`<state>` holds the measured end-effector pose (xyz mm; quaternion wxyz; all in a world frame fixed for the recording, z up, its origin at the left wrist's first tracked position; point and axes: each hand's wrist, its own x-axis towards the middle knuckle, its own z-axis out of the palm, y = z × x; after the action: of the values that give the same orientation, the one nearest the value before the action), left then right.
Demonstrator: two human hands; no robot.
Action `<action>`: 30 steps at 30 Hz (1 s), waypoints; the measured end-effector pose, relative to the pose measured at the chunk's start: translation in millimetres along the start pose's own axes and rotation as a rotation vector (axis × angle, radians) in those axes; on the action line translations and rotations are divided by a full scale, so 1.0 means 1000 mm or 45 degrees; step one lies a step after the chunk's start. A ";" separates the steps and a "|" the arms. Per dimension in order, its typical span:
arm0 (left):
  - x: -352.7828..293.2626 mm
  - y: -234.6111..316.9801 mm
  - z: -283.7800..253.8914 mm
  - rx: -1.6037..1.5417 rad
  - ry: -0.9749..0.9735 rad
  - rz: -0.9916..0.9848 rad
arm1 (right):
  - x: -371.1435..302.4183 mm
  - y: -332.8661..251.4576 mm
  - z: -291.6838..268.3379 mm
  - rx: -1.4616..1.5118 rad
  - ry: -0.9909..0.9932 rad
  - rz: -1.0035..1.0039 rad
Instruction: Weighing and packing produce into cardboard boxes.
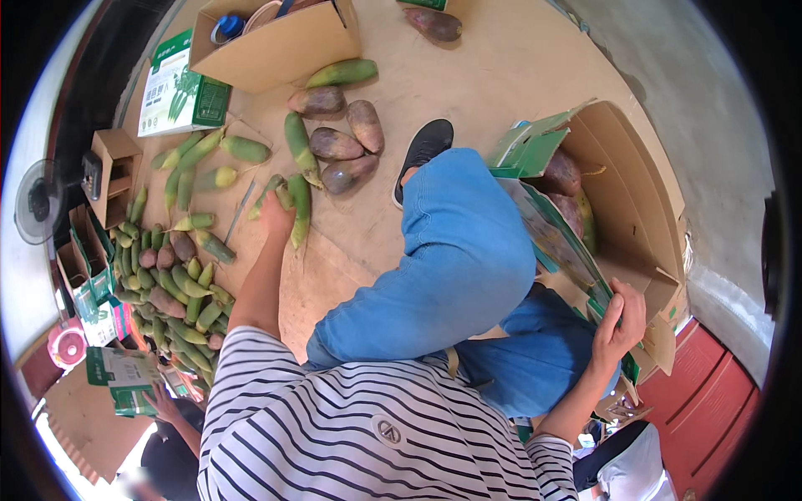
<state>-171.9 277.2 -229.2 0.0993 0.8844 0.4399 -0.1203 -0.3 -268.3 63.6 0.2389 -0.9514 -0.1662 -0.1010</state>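
Observation:
On the floor ahead, my left hand (277, 219) is closed around a green radish (266, 197), whose ends show past the fingers. Another green radish (299, 209) lies right beside that hand, and a third (301, 144) is just beyond it. Dark purplish radishes (336, 144) are grouped to the right of these. My right hand (622, 319) grips the near edge of an open green-and-brown cardboard box (639, 200). Inside the box, several purplish radishes (561, 174) and a green one (586, 221) lie toward its far end.
A large pile of radishes (180, 292) spreads at left. A brown carton (276, 50) and a green-and-white box (177, 92) stand at the far left. My bent leg (451, 242) crosses the middle. Another person's hand (163, 403) holds a green-and-white box (125, 380) at lower left.

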 end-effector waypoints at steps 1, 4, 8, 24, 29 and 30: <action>-0.003 0.004 -0.003 -0.001 -0.004 0.015 | 0.000 0.000 -0.001 0.003 -0.001 0.011; -0.010 0.025 -0.037 -0.430 0.173 0.116 | -0.004 0.002 -0.010 -0.029 0.003 0.013; -0.021 0.075 -0.104 -1.122 0.398 0.345 | -0.002 0.003 -0.013 -0.020 -0.030 -0.028; -0.172 0.332 -0.255 -1.769 -0.306 1.212 | -0.007 0.009 -0.013 0.087 0.069 -0.092; -0.168 0.267 -0.229 -1.336 -0.408 1.007 | -0.007 0.008 -0.012 0.067 0.029 -0.137; -0.174 0.266 -0.232 -1.330 -0.430 1.011 | -0.008 0.008 -0.012 0.060 0.026 -0.117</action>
<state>-31.2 53.7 62.2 0.6175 0.7840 0.0604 0.0170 -5.5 -283.0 68.1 0.2580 -0.9358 -0.2097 -0.1174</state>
